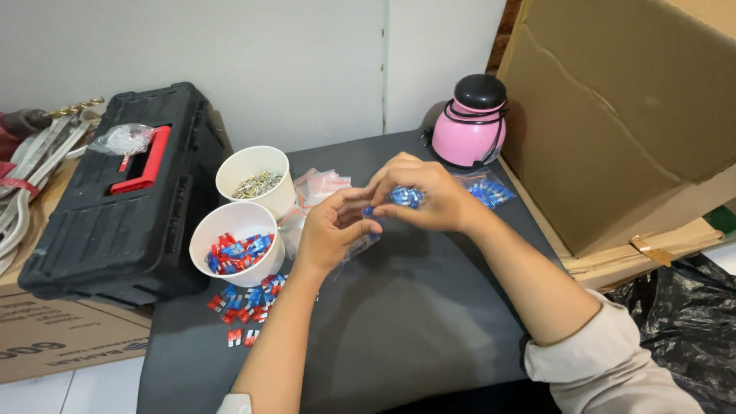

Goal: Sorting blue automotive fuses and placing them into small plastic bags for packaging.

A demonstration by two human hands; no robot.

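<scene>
My right hand is closed around a bunch of small blue plastic fuses above the dark table. My left hand pinches a small clear zip bag just below and left of it, and one blue fuse shows at its fingertips. The two hands meet over the middle of the table. A white paper cup with red and blue fuses stands left of my left hand, with several loose fuses scattered in front of it.
A second white cup holds small metal parts. Empty zip bags lie behind my hands, and a filled bag of blue fuses lies right. A black toolbox stands left, a pink jar behind, a cardboard box right.
</scene>
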